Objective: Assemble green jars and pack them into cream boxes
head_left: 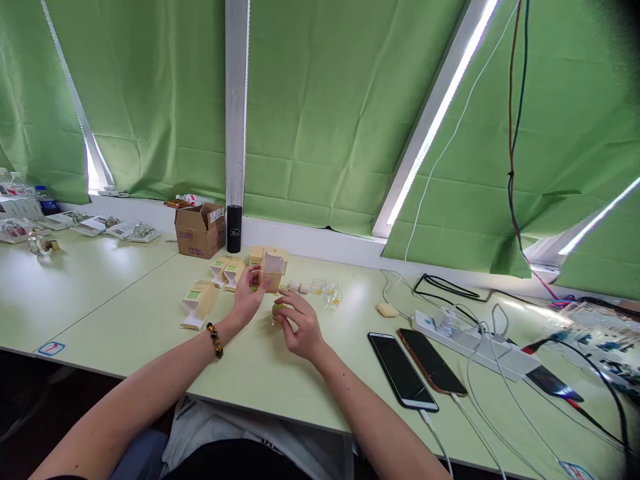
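My left hand [247, 295] grips a small tan carton [273, 273], which is tilted with its white inside showing. Just below and to the right, my right hand [300, 327] closes its fingers round a small clear glass jar with a yellow-green part [276, 313]; fingers cover much of it. More tan cartons stand near my left hand, one with a green label [199, 303] lying closest to me. Several clear glass pieces with yellow spots [330, 292] are grouped beyond my right hand, beside small whitish pieces [299, 287].
A brown cardboard box [200, 231] and a black cylinder [233, 229] stand at the back. To the right lie two phones [403, 373] [433, 363], a white power strip [475, 343] with tangled cables, and a pale yellow block [387, 310]. Glass bottles in packaging [143, 231] are far left.
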